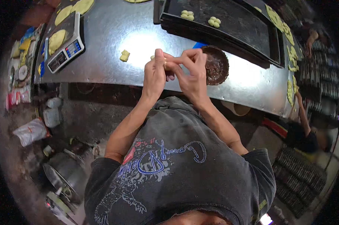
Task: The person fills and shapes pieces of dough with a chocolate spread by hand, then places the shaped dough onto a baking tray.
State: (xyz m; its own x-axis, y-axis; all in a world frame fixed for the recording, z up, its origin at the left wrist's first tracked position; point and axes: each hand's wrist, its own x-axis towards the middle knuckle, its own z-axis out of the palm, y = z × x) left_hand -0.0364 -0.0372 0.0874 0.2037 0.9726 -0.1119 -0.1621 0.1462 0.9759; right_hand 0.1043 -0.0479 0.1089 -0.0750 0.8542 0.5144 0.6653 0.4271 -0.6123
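My left hand [155, 77] is closed with its thumb up, around a small piece of pale yellow dough [165, 65] that is mostly hidden by fingers. Against it, my right hand [194, 73] has its fingertips pinched at the same dough. Both hands are close over the front of the metal table. Just right of them stands a round bowl [225, 62] with a dark brown filling inside. Small dough lumps [125, 56] lie on the table to the left, and another bit of dough [152, 57] shows just behind my left thumb.
Shaped dough pieces [214, 22] sit on a dark baking tray [237, 28] at the back. A digital scale [66, 52] carrying flattened dough [57, 40] stands left on the metal table [102, 69]. Another person's arm [303, 114] reaches toward dough strips at the right edge.
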